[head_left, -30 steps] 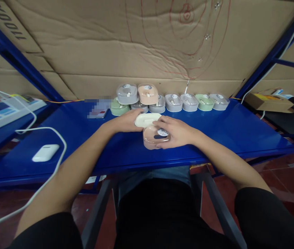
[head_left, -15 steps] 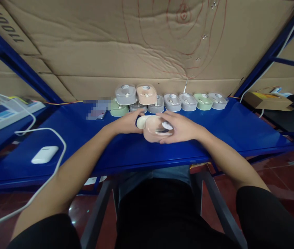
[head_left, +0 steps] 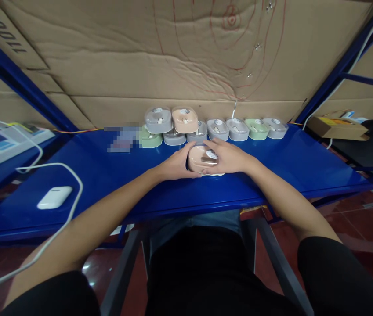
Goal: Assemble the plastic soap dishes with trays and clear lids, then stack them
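Both my hands hold a peach plastic box with a clear lid point(head_left: 202, 158) over the blue table. It has a white round sticker on the lid and something dark showing near its right side. My left hand point(head_left: 177, 164) wraps its left side, with the thumb at the near edge. My right hand point(head_left: 230, 156) closes round the right side. A pale rim or piece point(head_left: 217, 174) shows under the box's near edge; most of it is hidden. Just behind my hands stands a row of similar lidded boxes, among them a green box point(head_left: 258, 129) and a grey box point(head_left: 217, 130).
A stacked peach box point(head_left: 185, 119) and a stacked grey box point(head_left: 157, 120) rest on the row's left end. On the left lie a white earphone case point(head_left: 55, 197) and a white cable point(head_left: 76, 193). A cardboard wall point(head_left: 107, 74) closes the back of the table point(head_left: 107, 162).
My left hand, which held a pale piece beside the box, has moved right and now grips the box's left side. The box looks more level; the pale piece is now mostly hidden.
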`<action>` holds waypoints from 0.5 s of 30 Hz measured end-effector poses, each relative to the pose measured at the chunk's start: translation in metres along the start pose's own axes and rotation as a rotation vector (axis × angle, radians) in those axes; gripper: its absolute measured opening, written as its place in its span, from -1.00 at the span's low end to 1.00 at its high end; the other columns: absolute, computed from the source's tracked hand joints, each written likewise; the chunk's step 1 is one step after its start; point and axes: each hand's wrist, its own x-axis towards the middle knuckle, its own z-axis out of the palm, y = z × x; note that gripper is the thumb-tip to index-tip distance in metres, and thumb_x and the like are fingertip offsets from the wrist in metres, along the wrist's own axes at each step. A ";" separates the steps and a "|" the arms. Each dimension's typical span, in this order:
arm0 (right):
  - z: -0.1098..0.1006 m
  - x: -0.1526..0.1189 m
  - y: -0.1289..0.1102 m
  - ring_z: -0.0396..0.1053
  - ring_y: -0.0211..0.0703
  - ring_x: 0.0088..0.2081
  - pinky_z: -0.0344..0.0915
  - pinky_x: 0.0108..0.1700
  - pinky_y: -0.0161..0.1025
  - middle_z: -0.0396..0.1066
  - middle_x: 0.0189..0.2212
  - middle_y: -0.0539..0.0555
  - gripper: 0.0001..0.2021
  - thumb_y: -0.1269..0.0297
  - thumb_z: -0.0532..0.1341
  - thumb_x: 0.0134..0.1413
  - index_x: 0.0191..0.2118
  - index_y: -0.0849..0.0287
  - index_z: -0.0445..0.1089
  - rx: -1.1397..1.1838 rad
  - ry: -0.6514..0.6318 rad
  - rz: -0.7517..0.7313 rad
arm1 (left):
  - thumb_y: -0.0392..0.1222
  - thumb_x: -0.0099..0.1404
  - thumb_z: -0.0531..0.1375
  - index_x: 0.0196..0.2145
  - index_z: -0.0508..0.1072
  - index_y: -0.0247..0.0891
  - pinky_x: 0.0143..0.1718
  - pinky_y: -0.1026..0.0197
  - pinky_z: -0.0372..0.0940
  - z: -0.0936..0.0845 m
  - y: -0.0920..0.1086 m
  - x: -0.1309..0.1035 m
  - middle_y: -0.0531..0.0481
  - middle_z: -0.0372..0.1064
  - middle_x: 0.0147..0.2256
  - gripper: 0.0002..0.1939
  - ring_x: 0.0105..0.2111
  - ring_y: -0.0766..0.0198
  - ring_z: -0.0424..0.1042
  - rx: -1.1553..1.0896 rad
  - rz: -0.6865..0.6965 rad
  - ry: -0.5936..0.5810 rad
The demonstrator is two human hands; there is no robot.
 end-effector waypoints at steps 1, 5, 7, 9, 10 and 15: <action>0.001 0.001 0.000 0.52 0.44 0.15 0.55 0.10 0.26 0.50 0.17 0.33 0.11 -0.42 0.52 0.02 0.54 0.11 0.31 -0.002 -0.007 -0.010 | 0.31 0.09 0.60 0.59 0.07 -0.16 0.47 -0.47 0.28 0.000 -0.001 0.000 -0.45 0.25 0.52 0.33 0.49 -0.50 0.31 -0.007 0.006 0.000; 0.001 0.004 -0.001 0.54 0.42 0.16 0.56 0.13 0.24 0.52 0.18 0.32 0.11 -0.39 0.54 0.00 0.54 0.09 0.32 0.012 -0.060 -0.001 | 0.29 0.11 0.58 0.54 0.19 -0.16 0.50 -0.42 0.25 0.000 -0.002 0.002 -0.42 0.29 0.51 0.21 0.49 -0.43 0.33 0.002 0.072 0.024; 0.000 0.005 -0.004 0.53 0.47 0.20 0.54 0.18 0.28 0.51 0.21 0.35 0.13 -0.38 0.55 -0.02 0.55 0.13 0.31 0.020 -0.078 0.025 | 0.31 0.12 0.58 0.51 0.25 -0.17 0.53 -0.40 0.23 0.000 -0.001 0.002 -0.40 0.29 0.51 0.17 0.50 -0.42 0.31 0.022 0.094 0.044; -0.001 0.005 -0.006 0.51 0.50 0.24 0.52 0.22 0.31 0.50 0.24 0.38 0.15 -0.39 0.54 -0.02 0.55 0.16 0.30 0.022 -0.094 0.039 | 0.32 0.16 0.56 0.50 0.27 -0.17 0.52 -0.37 0.25 -0.001 0.000 0.002 -0.38 0.31 0.51 0.13 0.49 -0.41 0.33 0.022 0.092 0.043; -0.001 0.006 -0.008 0.51 0.50 0.24 0.51 0.24 0.33 0.50 0.24 0.38 0.15 -0.40 0.53 -0.01 0.55 0.16 0.30 0.024 -0.098 0.039 | 0.32 0.18 0.55 0.50 0.28 -0.16 0.50 -0.36 0.27 -0.001 0.001 0.002 -0.37 0.33 0.50 0.11 0.48 -0.39 0.35 0.013 0.087 0.040; -0.001 0.004 -0.006 0.50 0.49 0.26 0.50 0.27 0.31 0.51 0.27 0.32 0.16 -0.32 0.59 -0.06 0.58 0.07 0.27 0.051 -0.114 0.038 | 0.34 0.18 0.56 0.47 0.34 -0.19 0.47 -0.32 0.34 -0.003 0.000 0.003 -0.35 0.42 0.45 0.08 0.43 -0.35 0.45 -0.081 0.100 0.043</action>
